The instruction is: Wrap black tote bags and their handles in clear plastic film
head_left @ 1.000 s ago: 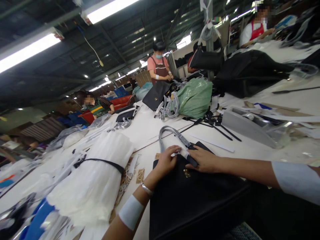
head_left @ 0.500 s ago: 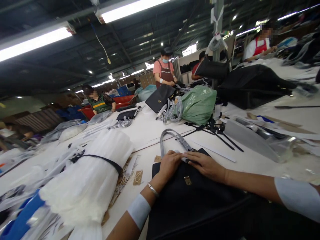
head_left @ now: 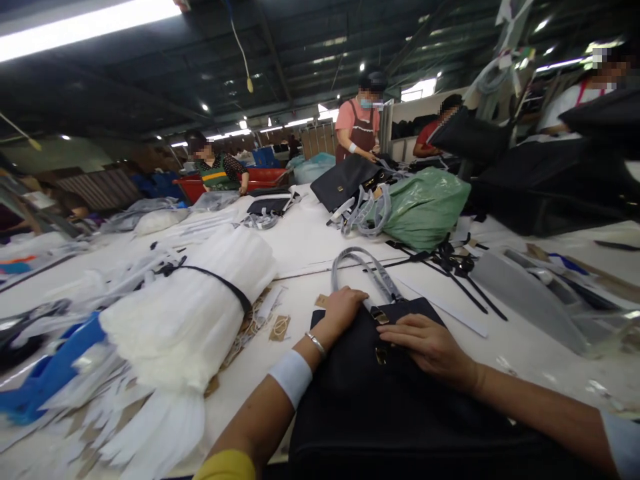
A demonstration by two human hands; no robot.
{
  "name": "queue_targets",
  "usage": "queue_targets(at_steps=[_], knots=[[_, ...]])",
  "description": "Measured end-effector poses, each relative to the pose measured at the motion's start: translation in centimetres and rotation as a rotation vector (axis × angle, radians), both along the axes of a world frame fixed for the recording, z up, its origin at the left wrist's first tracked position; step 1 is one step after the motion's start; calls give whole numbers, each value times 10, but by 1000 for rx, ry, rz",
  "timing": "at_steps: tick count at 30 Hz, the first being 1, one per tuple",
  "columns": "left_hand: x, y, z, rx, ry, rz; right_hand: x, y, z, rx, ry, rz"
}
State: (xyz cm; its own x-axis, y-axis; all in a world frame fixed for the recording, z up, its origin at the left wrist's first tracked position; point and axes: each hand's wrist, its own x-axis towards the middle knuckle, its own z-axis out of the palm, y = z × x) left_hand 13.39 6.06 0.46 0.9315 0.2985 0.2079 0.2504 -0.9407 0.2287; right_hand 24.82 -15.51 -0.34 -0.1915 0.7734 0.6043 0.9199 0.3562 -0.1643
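Note:
A black handbag [head_left: 370, 393] lies flat on the white table [head_left: 310, 247] in front of me, its grey wrapped handle [head_left: 363, 267] arching away from me. My left hand [head_left: 343, 308] rests at the bag's top left edge with the fingers curled over the rim. My right hand [head_left: 425, 343] lies flat on the bag's front, fingers stretched out beside the gold clasp [head_left: 381, 353]. A bracelet and a white wrist band sit on my left forearm.
A bundle of white sheets [head_left: 185, 313] tied with a black strap lies to the left, with small tags [head_left: 279, 327] beside it. A green plastic bag [head_left: 425, 207], black straps [head_left: 450, 263] and a grey tray [head_left: 540, 293] lie beyond. Several people work at the far side.
The white strip pinched at the handle's base is gone from my fingers. My right hand has slid down flat onto the bag's front. The view has swung left.

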Motion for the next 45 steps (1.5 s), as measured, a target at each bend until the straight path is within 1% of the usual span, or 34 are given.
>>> queue_targets(at_steps=[3, 6, 8, 10, 12, 13, 15, 18, 21, 24, 27, 30, 32, 33, 35, 37, 39, 42, 45], knots=[[-2, -2, 6, -32, 4, -13, -2, -1, -1, 8, -8, 22], [-12, -8, 24, -47, -9, -88, -5, -1, -3, -2, -10, 58], [-22, -15, 35, -76, -49, -208, -5, -2, -4, 4, 21, 44], [-33, -22, 41, -138, -65, -369, -4, -2, -6, 9, 51, 34], [-39, -26, 40, -207, -33, -483, -3, -3, -8, 26, 55, 53], [-41, -27, 37, -236, -5, -496, -2, -3, -8, 34, 51, 68], [-42, -25, 28, -287, 31, -476, -1, -4, -8, 56, 56, 93], [-43, -21, 17, -362, 9, -456, -5, -7, -4, 50, 122, 124], [-47, -18, 14, -485, -49, -507, -13, -14, 1, -29, 249, 159], [-52, -17, 15, -629, -75, -503, -22, -22, 6, -113, 339, 235], [-54, -18, 14, -733, -87, -488, -29, -27, 12, -190, 373, 338], [-54, -19, 12, -796, -87, -493, -34, -27, 14, -274, 375, 439], [-54, -20, 11, -799, -78, -490, -38, -23, 13, -335, 340, 475], [-54, -20, 11, -782, -77, -492, -39, -22, 11, -357, 313, 469], [-55, -20, 11, -716, -85, -503, -39, -20, 6, -377, 241, 396], [-56, -20, 11, -634, -89, -506, -38, -21, 4, -364, 164, 296], [-56, -20, 11, -571, -90, -513, -35, -25, 5, -350, 118, 240], [-56, -22, 10, -506, -98, -572, -32, -32, 9, -290, 135, 212], [-54, -23, 9, -463, -114, -603, -34, -34, 9, -196, 150, 128]])
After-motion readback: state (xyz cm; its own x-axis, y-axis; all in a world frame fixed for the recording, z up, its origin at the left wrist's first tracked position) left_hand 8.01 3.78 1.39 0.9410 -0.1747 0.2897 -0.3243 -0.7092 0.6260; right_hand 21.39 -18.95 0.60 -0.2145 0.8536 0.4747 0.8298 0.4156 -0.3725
